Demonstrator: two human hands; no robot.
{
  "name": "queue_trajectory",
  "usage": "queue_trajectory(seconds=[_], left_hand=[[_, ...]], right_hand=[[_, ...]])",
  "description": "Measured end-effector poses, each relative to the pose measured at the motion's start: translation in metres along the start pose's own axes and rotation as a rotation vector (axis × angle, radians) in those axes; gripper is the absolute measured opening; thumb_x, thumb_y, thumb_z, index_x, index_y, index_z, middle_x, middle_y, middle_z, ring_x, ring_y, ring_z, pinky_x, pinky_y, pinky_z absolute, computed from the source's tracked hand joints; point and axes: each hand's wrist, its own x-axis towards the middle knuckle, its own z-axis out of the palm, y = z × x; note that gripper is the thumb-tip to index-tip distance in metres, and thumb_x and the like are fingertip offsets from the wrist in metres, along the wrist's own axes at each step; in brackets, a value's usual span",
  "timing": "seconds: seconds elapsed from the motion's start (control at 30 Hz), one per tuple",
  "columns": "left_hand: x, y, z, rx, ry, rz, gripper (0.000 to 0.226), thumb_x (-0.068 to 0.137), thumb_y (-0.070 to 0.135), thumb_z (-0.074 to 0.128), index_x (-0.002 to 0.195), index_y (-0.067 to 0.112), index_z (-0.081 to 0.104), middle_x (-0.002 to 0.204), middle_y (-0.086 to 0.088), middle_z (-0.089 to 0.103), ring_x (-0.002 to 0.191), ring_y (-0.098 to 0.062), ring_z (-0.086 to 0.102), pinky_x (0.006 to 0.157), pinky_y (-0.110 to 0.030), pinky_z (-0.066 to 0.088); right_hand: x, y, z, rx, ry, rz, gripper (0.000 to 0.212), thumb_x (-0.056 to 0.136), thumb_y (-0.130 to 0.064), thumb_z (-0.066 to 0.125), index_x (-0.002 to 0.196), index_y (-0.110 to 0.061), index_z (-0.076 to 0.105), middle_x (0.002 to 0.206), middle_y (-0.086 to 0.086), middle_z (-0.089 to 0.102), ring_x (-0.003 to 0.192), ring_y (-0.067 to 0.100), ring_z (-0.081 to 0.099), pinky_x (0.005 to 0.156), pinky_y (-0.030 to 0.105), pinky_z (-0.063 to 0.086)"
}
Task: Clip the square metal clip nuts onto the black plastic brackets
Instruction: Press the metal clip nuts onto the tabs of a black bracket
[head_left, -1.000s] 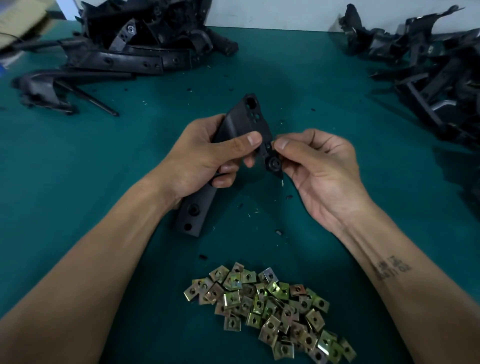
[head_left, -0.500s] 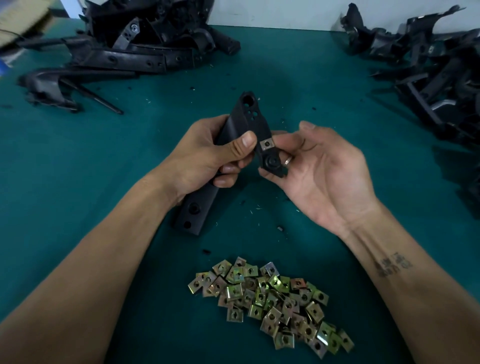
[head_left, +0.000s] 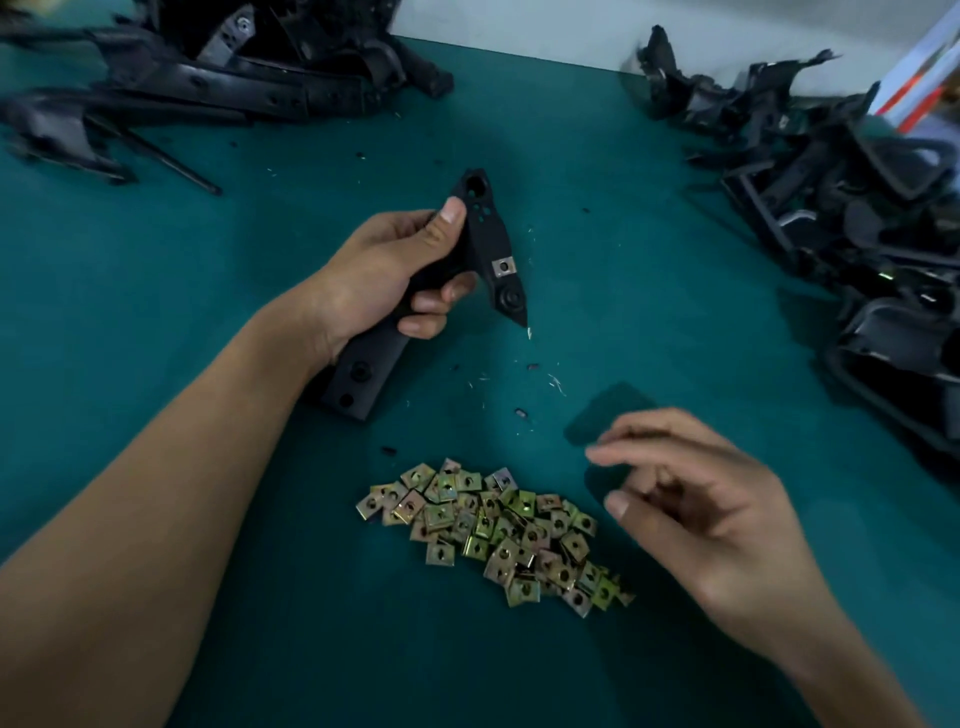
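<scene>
My left hand (head_left: 395, 270) grips a black plastic bracket (head_left: 488, 239) around its middle and holds it above the green table. One square metal clip nut (head_left: 503, 267) sits clipped on the bracket's right arm, just above a round boss. A heap of several brass-coloured clip nuts (head_left: 498, 530) lies on the table near me. My right hand (head_left: 701, 514) hovers just right of the heap with fingers apart and slightly curled, blurred, holding nothing.
A pile of black brackets (head_left: 234, 78) lies at the far left, another pile of black plastic parts (head_left: 841, 197) along the right side. Small plastic shavings and black crumbs (head_left: 519, 413) dot the green table (head_left: 623, 208) between bracket and heap.
My right hand has let go of the bracket and dropped down and to the right, beside the nut heap. The clipped nut is now uncovered. The left hand's thumb has shifted up the bracket.
</scene>
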Motion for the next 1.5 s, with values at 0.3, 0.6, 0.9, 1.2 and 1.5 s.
queue_trajectory(seconds=[0.3,0.6,0.9,1.2,1.5], left_hand=[[0.000,0.001,0.001,-0.008,-0.002,-0.011,0.033,0.103,0.041,0.045,0.105,0.008,0.049,0.066,-0.003,0.049,0.051,-0.012,0.031,0.041,-0.021,0.030],[0.002,-0.001,-0.001,-0.028,-0.017,-0.001,0.037,0.102,0.042,0.048,0.103,0.005,0.055,0.067,-0.004,0.048,0.052,-0.012,0.030,0.040,-0.021,0.029],[0.003,-0.004,-0.004,-0.056,-0.027,-0.012,0.037,0.101,0.042,0.050,0.106,0.006,0.056,0.067,-0.005,0.048,0.051,-0.012,0.031,0.039,-0.020,0.031],[0.004,-0.005,-0.006,-0.045,-0.087,-0.044,0.029,0.096,0.034,0.056,0.098,0.005,0.061,0.067,-0.004,0.050,0.051,-0.010,0.033,0.041,-0.019,0.029],[0.001,-0.003,-0.001,0.022,-0.029,0.005,0.023,0.102,0.024,0.050,0.088,0.007,0.057,0.066,-0.005,0.047,0.050,-0.011,0.031,0.040,-0.020,0.027]], right_hand=[[-0.013,-0.013,0.007,-0.213,-0.049,0.029,0.011,0.088,-0.030,0.070,0.095,-0.033,0.077,0.105,-0.009,0.061,0.053,0.013,0.048,0.054,0.020,0.039],[0.006,-0.001,0.003,0.250,0.076,0.110,0.015,0.098,-0.014,0.060,0.091,-0.014,0.073,0.079,0.011,0.071,0.057,0.020,0.061,0.050,0.024,0.047],[0.129,-0.006,0.034,0.876,0.401,0.182,0.010,0.088,0.012,0.065,0.088,0.004,0.070,0.076,0.016,0.071,0.069,0.023,0.069,0.067,0.024,0.057],[0.173,-0.004,0.047,1.209,0.265,0.173,0.028,0.087,0.013,0.054,0.077,-0.006,0.072,0.075,0.009,0.067,0.064,0.015,0.065,0.059,0.020,0.053],[0.176,-0.006,0.053,1.148,0.198,0.238,0.012,0.087,0.002,0.063,0.088,-0.008,0.069,0.069,0.001,0.065,0.059,0.008,0.057,0.062,0.023,0.052]])
